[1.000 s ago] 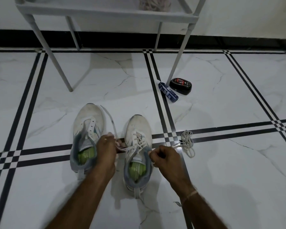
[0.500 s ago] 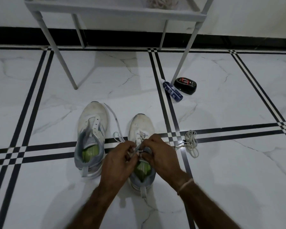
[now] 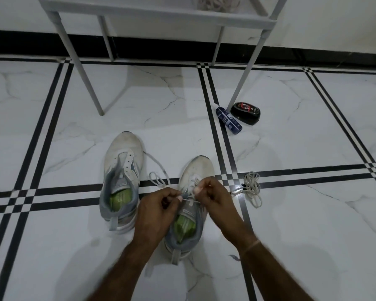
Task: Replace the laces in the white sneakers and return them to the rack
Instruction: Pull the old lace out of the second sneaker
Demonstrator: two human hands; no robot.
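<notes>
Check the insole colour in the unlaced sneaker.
Lime green. Insole of the unlaced sneaker shows it best, head view.

Left-side sneaker and right-side sneaker side by side on floor, left hand and right hand pinching fitted lace over the right-side one, loose lace just right of it, bottle and tin further back at rack leg.

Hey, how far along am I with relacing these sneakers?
Done: the right sneaker looks laced. In hand: the left hand and right hand both pinch its lace, seemingly tying it. Remaining: the left sneaker is unlaced, a coiled lace lies on the floor, and both shoes must go back on the rack.
</notes>
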